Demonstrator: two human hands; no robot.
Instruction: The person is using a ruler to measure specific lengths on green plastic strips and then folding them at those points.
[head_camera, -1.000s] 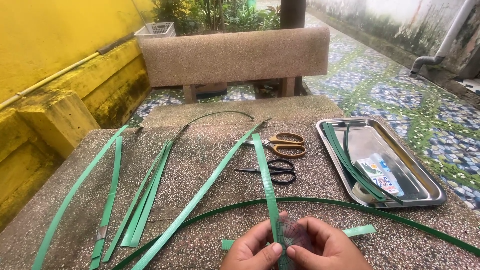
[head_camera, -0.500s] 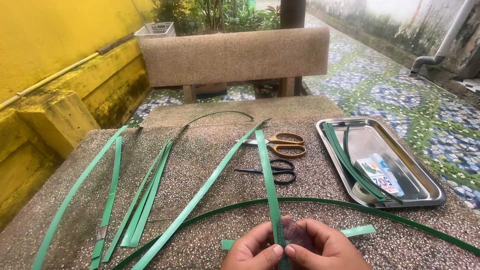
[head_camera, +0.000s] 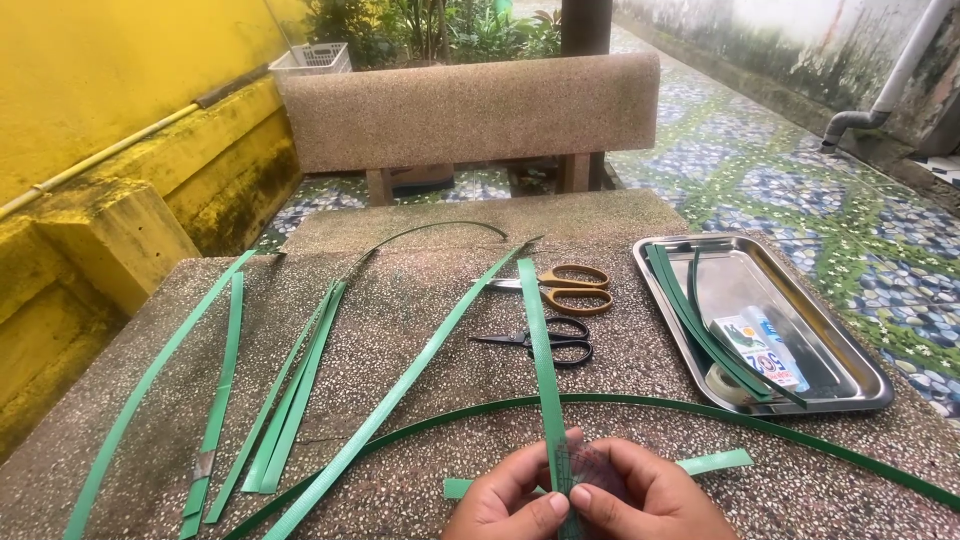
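While several loose green strips (head_camera: 300, 375) lie spread over the stone table (head_camera: 420, 300), two pairs of scissors, yellow-handled scissors (head_camera: 560, 288) and black scissors (head_camera: 545, 342), sit just beyond the hands, and a steel tray (head_camera: 860, 385) stands to the right. Left hand (head_camera: 505, 500) and right hand (head_camera: 640, 498) meet at the near edge, fingers closed on an upright green strip (head_camera: 540, 350), pinched between both thumbs; it rises away over a curved strip (head_camera: 700, 408).

two bare hands (head_camera: 590, 495), apparently no sleeves, short nails

Hands (head_camera: 585, 495) cut off by bottom edge; green strap (head_camera: 543, 370) lower end hidden between them.
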